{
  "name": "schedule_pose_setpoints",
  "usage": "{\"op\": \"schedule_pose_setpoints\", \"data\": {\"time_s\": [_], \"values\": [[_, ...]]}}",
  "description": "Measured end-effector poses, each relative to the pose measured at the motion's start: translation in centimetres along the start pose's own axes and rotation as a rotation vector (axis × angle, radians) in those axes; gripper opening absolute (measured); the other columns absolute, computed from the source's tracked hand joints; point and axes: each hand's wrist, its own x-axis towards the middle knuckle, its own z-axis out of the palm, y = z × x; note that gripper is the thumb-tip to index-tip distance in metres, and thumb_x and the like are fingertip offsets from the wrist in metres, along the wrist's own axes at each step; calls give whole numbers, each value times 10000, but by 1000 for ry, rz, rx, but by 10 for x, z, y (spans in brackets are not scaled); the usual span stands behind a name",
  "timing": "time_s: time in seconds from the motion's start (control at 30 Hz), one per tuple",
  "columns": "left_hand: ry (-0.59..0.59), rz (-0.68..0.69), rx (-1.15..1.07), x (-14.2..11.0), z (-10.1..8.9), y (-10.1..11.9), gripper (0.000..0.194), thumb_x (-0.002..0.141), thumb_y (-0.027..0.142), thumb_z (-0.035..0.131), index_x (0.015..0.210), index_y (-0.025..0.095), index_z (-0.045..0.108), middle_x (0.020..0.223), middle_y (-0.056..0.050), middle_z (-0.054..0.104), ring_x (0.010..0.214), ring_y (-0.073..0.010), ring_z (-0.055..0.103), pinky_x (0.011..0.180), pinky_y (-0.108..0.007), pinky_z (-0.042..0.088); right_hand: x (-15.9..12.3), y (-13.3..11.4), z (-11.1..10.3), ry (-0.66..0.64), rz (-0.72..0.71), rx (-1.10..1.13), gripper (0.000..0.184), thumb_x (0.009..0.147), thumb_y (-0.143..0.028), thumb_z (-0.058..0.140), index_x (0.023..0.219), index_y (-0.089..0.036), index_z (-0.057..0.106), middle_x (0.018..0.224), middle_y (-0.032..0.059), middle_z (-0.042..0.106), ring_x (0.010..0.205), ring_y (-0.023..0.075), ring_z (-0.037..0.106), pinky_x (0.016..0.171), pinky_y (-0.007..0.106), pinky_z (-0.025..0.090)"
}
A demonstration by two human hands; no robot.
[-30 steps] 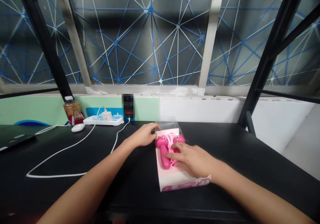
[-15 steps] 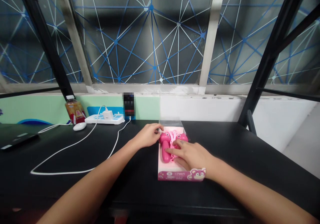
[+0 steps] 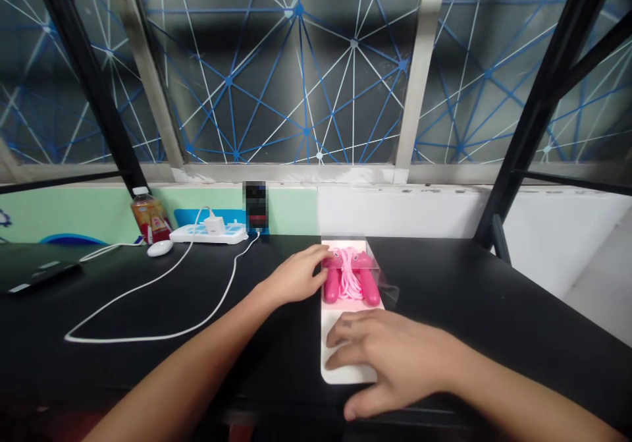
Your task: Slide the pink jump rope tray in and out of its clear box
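A pink jump rope [image 3: 351,280] lies in its shallow box [image 3: 328,311], with its two handles either side of the bundled cord. Clear plastic covers part of the upper end and juts out on the right. At the near end a white flap [image 3: 340,373] lies flat on the desk. My left hand [image 3: 299,274] holds the box's upper left edge, fingertips over the top of the left handle and thumb at the side. My right hand [image 3: 390,356] is open above the flap, fingers apart and partly hiding it; whether the fingertips press on it I cannot tell.
On the black desk [image 3: 444,310], a white cable [image 3: 123,340] loops to my left. Behind it stand a power strip [image 3: 230,234], a phone [image 3: 255,208] with a blurred screen, a bottle [image 3: 151,218] and a white mouse [image 3: 160,248]. A dark flat device [image 3: 44,276] lies far left.
The box's printed front edge has folded down toward me, exposing the white flap. My right hand has come off the rope, nearer to me. My left hand stays at the upper left edge.
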Motion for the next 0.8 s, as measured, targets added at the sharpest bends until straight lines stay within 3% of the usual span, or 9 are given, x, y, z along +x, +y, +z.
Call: {"op": "schedule_pose_setpoints", "data": {"time_s": [0.33, 0.47, 0.53, 0.6, 0.67, 0.73, 0.8], "values": [[-33, 34, -45, 3, 0, 4, 325, 810, 60, 444, 1007, 230, 639, 1072, -27, 667, 979, -203, 623, 852, -314, 477, 4, 22, 4, 80, 236, -124, 364, 954, -337, 467, 1282, -237, 588, 1332, 90, 567, 1178, 255, 550, 982, 405, 441], [-32, 40, -61, 2, -4, 3, 311, 790, 57, 462, 979, 232, 637, 1054, -16, 666, 957, -189, 619, 839, -298, 476, 0, 22, -4, 71, 205, -86, 459, 908, -382, 540, 1349, -257, 520, 1366, 82, 538, 1187, 245, 546, 981, 390, 447], [-52, 35, -69, 2, -6, -1, 316, 780, 63, 479, 994, 235, 633, 1075, -14, 659, 966, -183, 615, 846, -286, 473, -4, 27, -11, 131, 189, -91, 419, 897, -325, 548, 1311, -255, 544, 1301, 72, 580, 1149, 223, 563, 971, 370, 453], [-83, 29, -94, 2, -10, -5, 295, 803, 92, 483, 1015, 235, 631, 1107, -16, 650, 1005, -182, 607, 881, -282, 462, -8, 37, -18, 268, 235, -131, 330, 912, -256, 507, 1232, -241, 585, 1206, 71, 617, 1128, 213, 559, 976, 370, 445], [-118, 12, -142, 3, -15, -6, 256, 882, 159, 436, 1028, 233, 634, 1144, -15, 641, 1059, -179, 591, 938, -289, 437, -12, 51, -20, 410, 332, -170, 316, 912, -295, 524, 1214, -221, 580, 1219, 90, 582, 1172, 234, 518, 1017, 405, 414], [-142, -24, -189, 3, -20, -5, 305, 963, 245, 345, 1039, 237, 640, 1164, -9, 637, 1077, -173, 585, 969, -303, 420, -14, 64, -17, 412, 398, -145, 432, 881, -347, 579, 1292, -232, 514, 1280, 93, 518, 1191, 238, 499, 1029, 414, 409], [-169, -39, -195, 2, -24, -2, 283, 966, 348, 396, 1070, 239, 635, 1181, -15, 632, 1053, -182, 594, 942, -309, 436, -15, 73, -12, 381, 453, -121, 570, 848, -411, 617, 1360, -230, 443, 1316, 108, 465, 1204, 254, 486, 1020, 425, 421]]}}
